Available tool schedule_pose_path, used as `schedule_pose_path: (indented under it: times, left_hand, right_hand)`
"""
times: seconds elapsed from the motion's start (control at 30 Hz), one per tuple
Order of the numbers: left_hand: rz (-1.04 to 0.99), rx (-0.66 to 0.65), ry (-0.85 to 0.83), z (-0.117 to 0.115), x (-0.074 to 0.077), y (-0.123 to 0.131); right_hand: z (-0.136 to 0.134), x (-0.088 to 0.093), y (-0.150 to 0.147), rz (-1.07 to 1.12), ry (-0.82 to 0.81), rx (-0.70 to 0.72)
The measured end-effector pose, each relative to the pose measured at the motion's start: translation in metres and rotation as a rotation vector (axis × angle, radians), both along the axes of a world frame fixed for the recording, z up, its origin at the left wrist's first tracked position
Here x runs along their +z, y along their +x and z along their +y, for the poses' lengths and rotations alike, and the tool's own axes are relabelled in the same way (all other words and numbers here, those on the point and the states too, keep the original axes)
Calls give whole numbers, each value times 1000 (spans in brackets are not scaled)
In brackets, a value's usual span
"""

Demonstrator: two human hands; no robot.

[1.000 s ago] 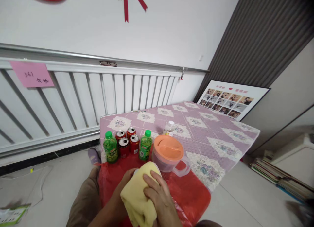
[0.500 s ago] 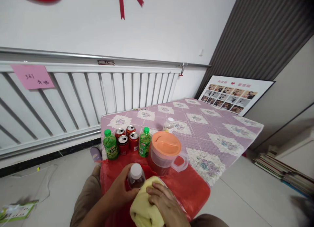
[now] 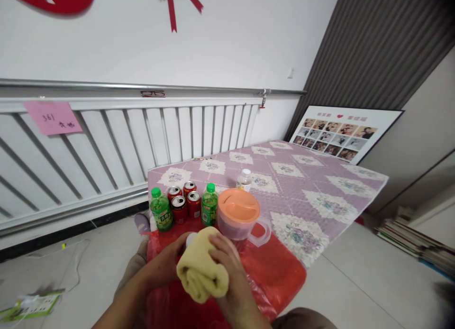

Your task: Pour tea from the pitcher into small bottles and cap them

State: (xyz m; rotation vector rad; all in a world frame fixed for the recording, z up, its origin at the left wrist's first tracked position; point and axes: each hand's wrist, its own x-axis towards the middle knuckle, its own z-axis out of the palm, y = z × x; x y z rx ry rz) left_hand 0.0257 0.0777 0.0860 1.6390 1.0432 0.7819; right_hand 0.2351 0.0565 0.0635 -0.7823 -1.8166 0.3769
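My right hand is closed on a folded yellow cloth, held in front of and partly over a bottle. Of that bottle, only part of the white cap shows behind the cloth. Around the bottle's left side curls my left hand, its fingers largely hidden by the cloth. Just beyond the hands stands a clear plastic pitcher with an orange lid. A red plastic sheet lies under these things.
Two green-capped bottles flank several red cans behind my hands. A small white-capped bottle stands farther back on the flowered tablecloth. A white radiator runs along the wall.
The yellow cloth and my right hand have moved up and left, now covering most of the bottle that was plainly visible before. My left hand stays at the bottle.
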Motion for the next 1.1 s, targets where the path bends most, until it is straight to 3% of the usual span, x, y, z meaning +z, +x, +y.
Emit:
schedule_pose_path:
  times: [0.13, 0.23, 0.43, 0.57, 0.7, 0.77, 0.83, 0.97, 1.1]
  left_hand:
    - [-74, -40, -52, 3, 0, -1]
    - [-20, -40, -40, 5, 1, -3]
    - [79, -82, -92, 8, 7, -9]
    - [117, -26, -72, 4, 9, -12]
    - [88, 215, 46, -8, 19, -5]
    - [155, 381, 155, -14, 27, 4]
    - [241, 453, 234, -19, 36, 13]
    - [296, 408, 259, -21, 42, 21]
    - [244, 375, 278, -16, 36, 15]
  right_hand:
    - [-3, -28, 5, -115, -29, 28]
    - [-10, -34, 15, -171, -58, 39]
    - [-16, -22, 33, -305, -70, 112]
    - [-21, -10, 43, -119, -125, 25]
    - [-22, 3, 46, 67, -315, -138]
    - [-18, 8, 41, 112, -329, -172]
    - [-13, 11, 31, 146, -305, -165]
    - [-4, 8, 8, 103, -220, -79]
    - [-1, -6, -2, -29, -126, 8]
